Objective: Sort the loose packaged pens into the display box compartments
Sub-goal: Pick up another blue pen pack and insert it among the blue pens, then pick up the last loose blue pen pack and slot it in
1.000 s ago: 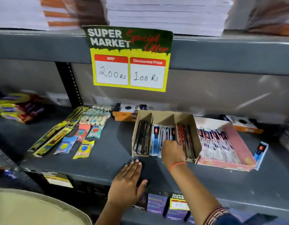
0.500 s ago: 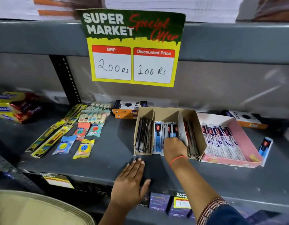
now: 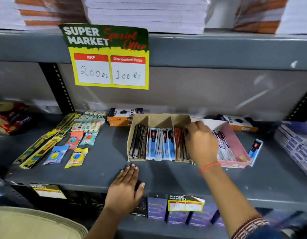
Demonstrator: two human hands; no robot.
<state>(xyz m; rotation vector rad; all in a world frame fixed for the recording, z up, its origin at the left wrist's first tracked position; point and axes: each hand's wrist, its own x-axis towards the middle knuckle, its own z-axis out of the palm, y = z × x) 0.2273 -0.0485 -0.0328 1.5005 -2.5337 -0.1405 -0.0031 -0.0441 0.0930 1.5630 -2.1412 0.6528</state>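
Right hand (image 3: 201, 144) has shifted from the blue packs (image 3: 159, 144) to the right compartment of the tan cardboard display box (image 3: 159, 119), fingers curled among red pen packs (image 3: 179, 144) (grip unclear); left hand (image 3: 126, 188) stays flat, empty. One blue pack (image 3: 256, 150) lies loose far right.

I note even overhead lighting, soft shadows beneath the shelf (image 3: 183, 180), glare streaks on the back panel (image 3: 252, 102), and motion-blurred, bowed edges.

The brown display box (image 3: 140, 121) holds black pens (image 3: 139, 144) left, blue pens (image 3: 159, 144) middle, red pens (image 3: 179, 145) right.
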